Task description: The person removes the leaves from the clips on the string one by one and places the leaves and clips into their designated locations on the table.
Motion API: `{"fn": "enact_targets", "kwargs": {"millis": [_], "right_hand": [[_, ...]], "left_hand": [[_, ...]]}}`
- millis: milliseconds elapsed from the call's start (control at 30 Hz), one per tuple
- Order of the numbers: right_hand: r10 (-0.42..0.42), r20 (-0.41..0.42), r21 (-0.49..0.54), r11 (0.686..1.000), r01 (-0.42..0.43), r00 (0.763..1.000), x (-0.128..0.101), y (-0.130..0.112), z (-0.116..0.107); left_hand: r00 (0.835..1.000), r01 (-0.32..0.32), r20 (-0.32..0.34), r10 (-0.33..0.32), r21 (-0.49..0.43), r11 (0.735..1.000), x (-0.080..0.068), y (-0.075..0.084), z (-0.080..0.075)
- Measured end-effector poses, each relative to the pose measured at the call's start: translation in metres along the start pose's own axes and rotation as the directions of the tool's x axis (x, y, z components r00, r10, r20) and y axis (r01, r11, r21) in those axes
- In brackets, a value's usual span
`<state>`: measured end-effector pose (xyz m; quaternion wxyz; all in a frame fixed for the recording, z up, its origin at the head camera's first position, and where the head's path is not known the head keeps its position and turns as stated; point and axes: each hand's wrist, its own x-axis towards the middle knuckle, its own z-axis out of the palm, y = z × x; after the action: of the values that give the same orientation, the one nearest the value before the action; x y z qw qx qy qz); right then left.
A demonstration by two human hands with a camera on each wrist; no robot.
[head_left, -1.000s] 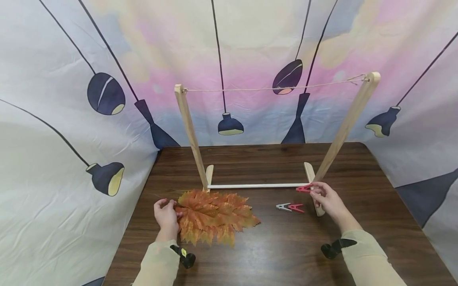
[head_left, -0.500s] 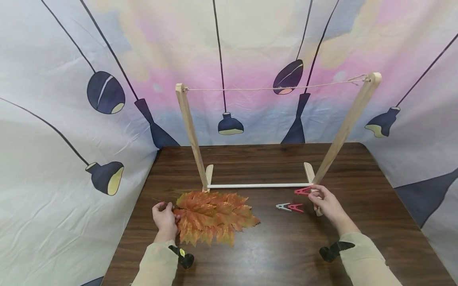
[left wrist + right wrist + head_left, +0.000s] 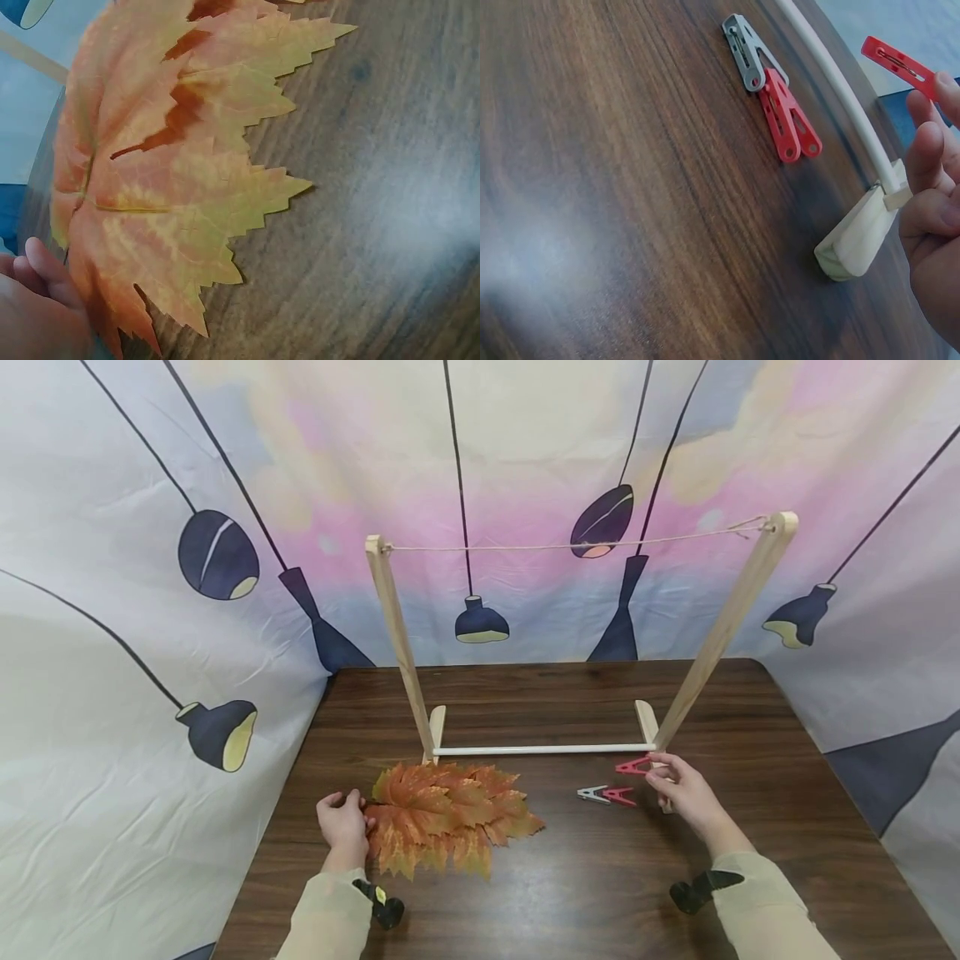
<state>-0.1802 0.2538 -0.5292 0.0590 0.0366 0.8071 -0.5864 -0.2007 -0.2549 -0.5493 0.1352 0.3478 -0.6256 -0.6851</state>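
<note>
In the head view my left hand (image 3: pixel 345 828) pinches the stem end of several orange autumn leaves (image 3: pixel 450 814), which spread to the right over the table. The left wrist view shows their jagged, yellow-tipped edges (image 3: pixel 262 199) close up. My right hand (image 3: pixel 686 789) pinches a red clothespin (image 3: pixel 633 766) by one end, held up beside the foot of the right post; the right wrist view shows this red clothespin (image 3: pixel 900 66) between thumb and finger. On the table just left of it lie a grey clothespin (image 3: pixel 593 794) and a second red clothespin (image 3: pixel 619 797), touching each other.
A wooden frame has a left post (image 3: pixel 397 635), a right post (image 3: pixel 727 618), a string (image 3: pixel 517 547) tied across the top and a white rod (image 3: pixel 543 749) between its feet. It stands on the dark wooden table (image 3: pixel 570 902). A printed curtain (image 3: pixel 540 452) hangs behind.
My right hand has drawn the red clothespin slightly toward me, away from the white rod. My left hand has shifted a little left and down, still at the leaves' stem end.
</note>
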Motion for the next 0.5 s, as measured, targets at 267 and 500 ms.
{"fn": "enact_targets", "kwargs": {"millis": [267,500], "right_hand": [[0.007,-0.007,-0.016,1.000,-0.007,1.000,-0.004,0.005,-0.001],[0.004,-0.005,-0.018,1.000,-0.004,1.000,-0.006,0.012,-0.006]], "left_hand": [[1.000,-0.001,0.011,0.001,0.013,1.000,-0.002,0.002,-0.001],[1.000,-0.011,0.022,0.011,0.026,1.000,-0.003,0.004,0.000]]}}
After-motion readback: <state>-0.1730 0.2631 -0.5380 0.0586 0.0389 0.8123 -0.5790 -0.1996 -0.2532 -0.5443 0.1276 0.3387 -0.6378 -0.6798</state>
